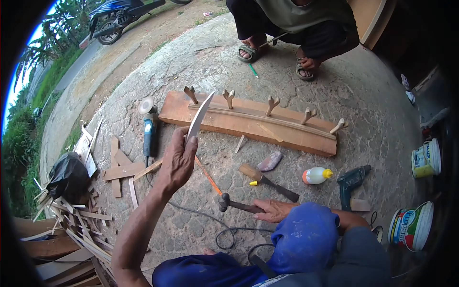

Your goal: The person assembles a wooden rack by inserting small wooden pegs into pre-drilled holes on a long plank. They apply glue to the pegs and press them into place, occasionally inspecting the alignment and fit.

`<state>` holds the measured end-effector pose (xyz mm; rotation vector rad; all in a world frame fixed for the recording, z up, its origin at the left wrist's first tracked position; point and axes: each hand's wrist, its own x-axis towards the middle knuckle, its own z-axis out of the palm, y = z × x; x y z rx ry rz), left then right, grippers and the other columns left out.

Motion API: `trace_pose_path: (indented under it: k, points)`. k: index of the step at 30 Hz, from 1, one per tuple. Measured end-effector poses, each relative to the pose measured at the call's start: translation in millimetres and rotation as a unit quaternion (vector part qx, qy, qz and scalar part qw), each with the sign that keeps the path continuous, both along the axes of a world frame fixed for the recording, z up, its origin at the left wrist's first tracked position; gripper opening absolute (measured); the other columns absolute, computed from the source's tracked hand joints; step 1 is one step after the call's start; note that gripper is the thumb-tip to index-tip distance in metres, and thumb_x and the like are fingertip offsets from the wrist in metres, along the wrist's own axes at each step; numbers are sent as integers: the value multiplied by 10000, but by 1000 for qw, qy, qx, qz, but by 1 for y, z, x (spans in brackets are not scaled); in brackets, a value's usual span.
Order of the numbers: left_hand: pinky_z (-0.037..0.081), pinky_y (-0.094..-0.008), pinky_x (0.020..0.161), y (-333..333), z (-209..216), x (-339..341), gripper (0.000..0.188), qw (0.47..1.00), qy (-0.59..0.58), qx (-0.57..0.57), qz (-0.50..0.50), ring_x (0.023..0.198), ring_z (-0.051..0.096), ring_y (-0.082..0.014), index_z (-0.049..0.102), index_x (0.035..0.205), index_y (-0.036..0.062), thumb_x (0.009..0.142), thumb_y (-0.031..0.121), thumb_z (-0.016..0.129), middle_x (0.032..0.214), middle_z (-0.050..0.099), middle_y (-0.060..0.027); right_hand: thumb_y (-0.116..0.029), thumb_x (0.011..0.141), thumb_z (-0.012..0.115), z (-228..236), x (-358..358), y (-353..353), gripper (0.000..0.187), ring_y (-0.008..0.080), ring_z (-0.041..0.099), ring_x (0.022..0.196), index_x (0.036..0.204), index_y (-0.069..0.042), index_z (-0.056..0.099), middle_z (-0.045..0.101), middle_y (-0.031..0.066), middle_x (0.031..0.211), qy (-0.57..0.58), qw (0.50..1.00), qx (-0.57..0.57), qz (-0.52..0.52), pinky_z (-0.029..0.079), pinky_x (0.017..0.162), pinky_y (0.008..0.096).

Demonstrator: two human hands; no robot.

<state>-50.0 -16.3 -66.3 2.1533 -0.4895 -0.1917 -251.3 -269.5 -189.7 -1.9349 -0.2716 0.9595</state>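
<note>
My left hand (179, 160) is raised, its fingers closed around a pale, curved, blade-shaped piece (200, 115) whose pointed tip is up. I cannot tell if it is metal or wood. My right hand (275, 210) grips the handle of a hammer (241, 206), its head toward the left, low over the ground. Beyond both hands lies a thick wooden beam (306, 144). On it rests a slim wooden rail (258, 117) with several forked wooden pegs (272, 105) standing up. A wood-handled chisel (251, 171) and a purplish stone (270, 161) lie between beam and hammer.
An angle grinder (149, 126) and wood scraps (124, 171) lie left. Rightward are a glue bottle (315, 175), a drill (353, 185) and paint buckets (412, 225). A cord (205, 213) crosses the ground. Opposite, a person (296, 28) squats near a green pencil (253, 71).
</note>
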Motion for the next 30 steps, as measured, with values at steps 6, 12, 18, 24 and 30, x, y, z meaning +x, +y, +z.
trace_pose_path:
  k: [6,12,18,24,30]
  points:
    - [402,-307,573,-182,-33,24,407,997,23,-63,-46,651,448,-124,529,1015,6,1030,397,416,719,452,-31,-285,945,584,-20,-29,-19,347,372,632,830,1193,-72,468,628,217,886,-48,992,13,-114,454,716,456]
    - [240,-250,360,-243,-91,33,380,964,168,-206,11,428,308,-53,467,847,85,1029,408,382,587,358,45,-274,933,601,-14,-22,-43,345,374,645,851,1184,-67,487,646,216,891,21,992,25,-118,469,725,455]
    - [237,-249,358,-258,-105,31,390,949,237,-198,56,427,298,-51,463,835,89,1027,416,372,574,333,54,-304,927,601,-17,-27,-58,345,358,656,890,1195,-114,494,664,178,935,35,994,8,-108,481,756,433]
    - [241,-260,370,-263,-113,29,383,972,144,-176,53,435,299,-57,472,827,83,1041,382,364,592,350,55,-309,909,617,-37,-42,-56,363,329,664,881,1201,-124,505,673,153,934,2,988,-1,-157,489,765,413]
    - [395,-351,646,-263,-119,28,436,980,93,-161,69,665,463,-187,588,995,-36,1040,328,352,706,502,-99,-251,901,638,-39,-51,-64,385,250,662,772,1220,-71,518,657,97,817,-28,973,48,-222,494,702,360]
